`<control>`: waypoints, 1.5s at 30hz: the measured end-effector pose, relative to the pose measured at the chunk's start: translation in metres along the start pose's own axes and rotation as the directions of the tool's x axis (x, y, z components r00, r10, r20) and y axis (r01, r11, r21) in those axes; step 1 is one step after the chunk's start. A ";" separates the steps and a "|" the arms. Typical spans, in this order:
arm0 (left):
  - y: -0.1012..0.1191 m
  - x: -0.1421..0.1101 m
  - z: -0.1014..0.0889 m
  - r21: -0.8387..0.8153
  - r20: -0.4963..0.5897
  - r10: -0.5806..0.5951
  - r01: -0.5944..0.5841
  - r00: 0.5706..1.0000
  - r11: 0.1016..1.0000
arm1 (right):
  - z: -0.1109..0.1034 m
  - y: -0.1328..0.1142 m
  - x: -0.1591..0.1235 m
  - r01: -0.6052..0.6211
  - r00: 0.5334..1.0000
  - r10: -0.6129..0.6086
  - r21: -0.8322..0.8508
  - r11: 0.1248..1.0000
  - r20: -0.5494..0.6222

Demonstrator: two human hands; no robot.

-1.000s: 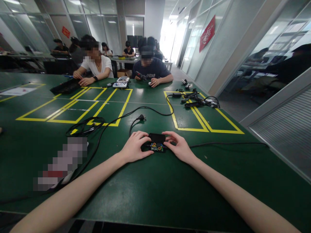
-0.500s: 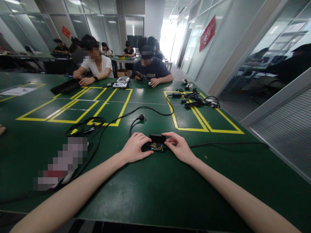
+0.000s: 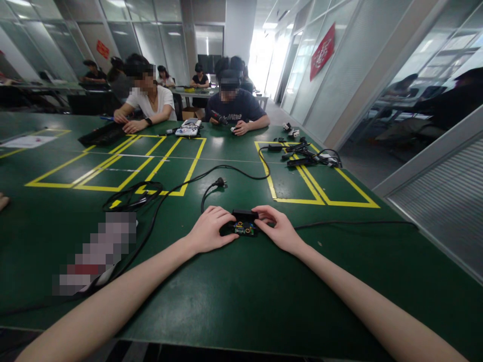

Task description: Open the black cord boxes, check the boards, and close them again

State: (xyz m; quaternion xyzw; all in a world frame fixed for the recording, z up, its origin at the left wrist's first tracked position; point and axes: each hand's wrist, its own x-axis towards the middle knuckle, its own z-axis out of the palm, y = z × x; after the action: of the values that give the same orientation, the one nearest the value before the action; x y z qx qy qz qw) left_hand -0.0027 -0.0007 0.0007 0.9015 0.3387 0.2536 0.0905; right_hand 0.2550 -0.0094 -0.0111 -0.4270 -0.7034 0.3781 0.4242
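Between my hands, on the green table, lies an opened power adapter with its circuit board point(image 3: 244, 228) bare toward me. Its black cover point(image 3: 244, 215) stands up behind the board. My left hand point(image 3: 212, 230) grips the left end, thumb in front and fingers behind. At the right end, my right hand point(image 3: 277, 229) pinches the black casing between thumb and fingers. A black cord point(image 3: 354, 222) runs off to the right from behind my right hand. Just beyond my left hand rests a cord with a black plug point(image 3: 219, 183).
On the left lie a coiled black cable point(image 3: 132, 196) and a blurred, pale long object point(image 3: 100, 251). Adapters and cords point(image 3: 302, 156) are heaped at the back right, near yellow tape outlines point(image 3: 298, 202). Two people sit across the table, one beside a black tray point(image 3: 100, 134).
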 end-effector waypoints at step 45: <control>0.002 -0.005 0.001 -0.035 0.101 0.094 -0.091 0.990 0.995 | -0.003 -0.008 -0.006 0.574 0.813 -0.341 -0.549 0.607 0.473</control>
State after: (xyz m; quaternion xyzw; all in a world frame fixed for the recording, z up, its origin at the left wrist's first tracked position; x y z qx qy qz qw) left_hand -0.0043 -0.0057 -0.0009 0.9266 0.2878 0.2160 0.1095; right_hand 0.2571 -0.0171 -0.0048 -0.2850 -0.9356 0.0397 0.2045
